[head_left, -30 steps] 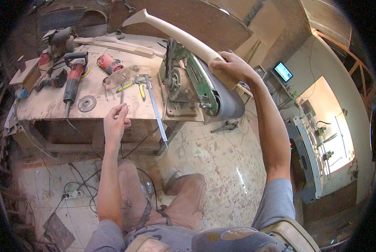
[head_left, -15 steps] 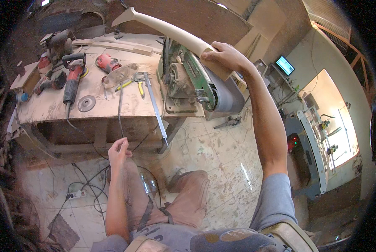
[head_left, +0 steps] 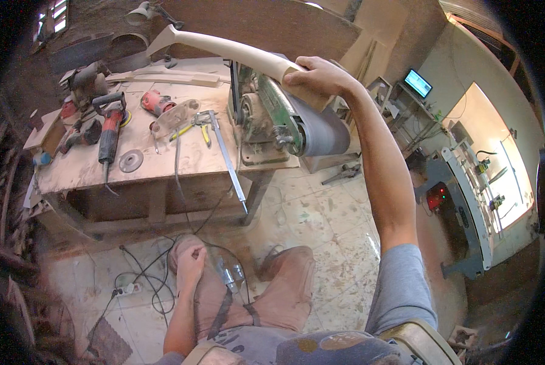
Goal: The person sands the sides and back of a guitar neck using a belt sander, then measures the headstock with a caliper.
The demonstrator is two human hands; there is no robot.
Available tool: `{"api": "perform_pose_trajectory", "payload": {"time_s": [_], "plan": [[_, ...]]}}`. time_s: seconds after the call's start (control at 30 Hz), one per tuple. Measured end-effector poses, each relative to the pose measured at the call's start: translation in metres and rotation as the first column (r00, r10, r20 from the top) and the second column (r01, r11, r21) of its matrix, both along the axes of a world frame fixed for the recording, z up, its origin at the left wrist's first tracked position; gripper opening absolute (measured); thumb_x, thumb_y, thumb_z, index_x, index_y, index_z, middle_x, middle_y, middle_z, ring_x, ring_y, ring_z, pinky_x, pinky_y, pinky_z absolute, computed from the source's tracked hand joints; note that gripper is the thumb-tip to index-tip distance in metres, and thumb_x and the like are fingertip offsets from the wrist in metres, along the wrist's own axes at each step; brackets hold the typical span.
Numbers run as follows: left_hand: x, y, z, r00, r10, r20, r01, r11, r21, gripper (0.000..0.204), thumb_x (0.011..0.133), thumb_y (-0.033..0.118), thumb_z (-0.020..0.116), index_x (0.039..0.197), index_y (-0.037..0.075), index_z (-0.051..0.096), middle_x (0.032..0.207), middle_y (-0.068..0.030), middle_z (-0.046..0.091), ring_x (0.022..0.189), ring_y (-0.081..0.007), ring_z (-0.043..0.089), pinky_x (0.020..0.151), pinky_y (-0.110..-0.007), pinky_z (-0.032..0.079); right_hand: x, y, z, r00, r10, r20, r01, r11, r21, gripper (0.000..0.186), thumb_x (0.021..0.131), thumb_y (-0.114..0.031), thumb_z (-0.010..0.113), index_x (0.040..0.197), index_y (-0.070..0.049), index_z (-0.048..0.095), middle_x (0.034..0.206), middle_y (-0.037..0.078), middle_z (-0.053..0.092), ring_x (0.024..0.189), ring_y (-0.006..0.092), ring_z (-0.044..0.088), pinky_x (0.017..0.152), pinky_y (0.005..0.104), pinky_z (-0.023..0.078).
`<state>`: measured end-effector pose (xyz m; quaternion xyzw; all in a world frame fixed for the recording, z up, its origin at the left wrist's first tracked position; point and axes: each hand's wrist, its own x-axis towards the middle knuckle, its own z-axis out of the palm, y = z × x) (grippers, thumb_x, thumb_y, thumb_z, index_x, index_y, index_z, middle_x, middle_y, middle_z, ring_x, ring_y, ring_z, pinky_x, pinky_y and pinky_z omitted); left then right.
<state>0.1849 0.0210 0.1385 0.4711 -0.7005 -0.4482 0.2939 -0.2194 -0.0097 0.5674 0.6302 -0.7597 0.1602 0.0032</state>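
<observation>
My right hand [head_left: 320,79] is closed around the thick square end of a curved, pale wooden furniture leg [head_left: 236,51]. The leg reaches up and left over the green belt sander [head_left: 278,100], ending in a flared foot. Its held end is just above the grey sanding belt [head_left: 324,135]; whether they touch is hard to tell. My left hand [head_left: 191,263] is at my left knee, fingers curled in, with nothing visible in them.
On the dusty workbench [head_left: 163,149] lie a red-and-black polisher [head_left: 109,131], a grey disc [head_left: 131,160], a metal caliper [head_left: 227,159] and yellow-handled pliers [head_left: 205,134]. Cables [head_left: 153,267] and a power strip [head_left: 128,289] lie on the floor. A grey machine [head_left: 461,213] stands at right.
My left hand has dropped from in front of the bench edge to my knee. The view has shifted slightly. My right hand keeps its grip on the wooden leg, over the sander.
</observation>
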Motion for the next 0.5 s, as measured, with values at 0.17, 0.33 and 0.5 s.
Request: {"api": "perform_pose_trajectory", "payload": {"time_s": [0.17, 0.33, 0.5], "plan": [[0.009, -0.001, -0.001, 0.999, 0.046, 0.024, -0.046, 0.999, -0.007, 0.031, 0.093, 0.025, 0.066, 0.106, -0.002, 0.073, 0.092, -0.0145, 0.074, 0.084, -0.0219, 0.070, 0.077, -0.033, 0.052, 0.006, 0.004, 0.003, 0.999, -0.013, 0.034, 0.013, 1.000, 0.000, 0.061, 0.080, -0.057, 0.068, 0.110, -0.004, 0.068, 0.099, 0.012, 0.069, 0.090, 0.0237, 0.065, 0.081, 0.0375, 0.049], [0.012, -0.006, -0.011, 0.999, 0.031, -0.031, -0.033, 0.998, -0.054, 0.031, 0.093, 0.025, 0.065, 0.106, -0.001, 0.073, 0.092, -0.0130, 0.074, 0.080, -0.0202, 0.069, 0.075, -0.032, 0.052, -0.001, -0.002, 0.001, 1.000, -0.006, 0.011, 0.007, 1.000, -0.020, 0.060, 0.079, -0.055, 0.070, 0.111, -0.004, 0.068, 0.097, 0.013, 0.069, 0.089, 0.0237, 0.065, 0.081, 0.0380, 0.049], [0.011, -0.008, -0.021, 0.991, 0.061, -0.118, -0.042, 0.987, 0.156, 0.026, 0.095, 0.022, 0.065, 0.107, 0.000, 0.072, 0.085, -0.0062, 0.071, 0.068, -0.0127, 0.065, 0.063, -0.029, 0.051, -0.002, -0.007, -0.001, 1.000, -0.028, -0.006, 0.028, 0.999, -0.023, 0.059, 0.080, -0.052, 0.070, 0.112, -0.003, 0.068, 0.099, 0.013, 0.070, 0.090, 0.0233, 0.065, 0.081, 0.0378, 0.049]]}}
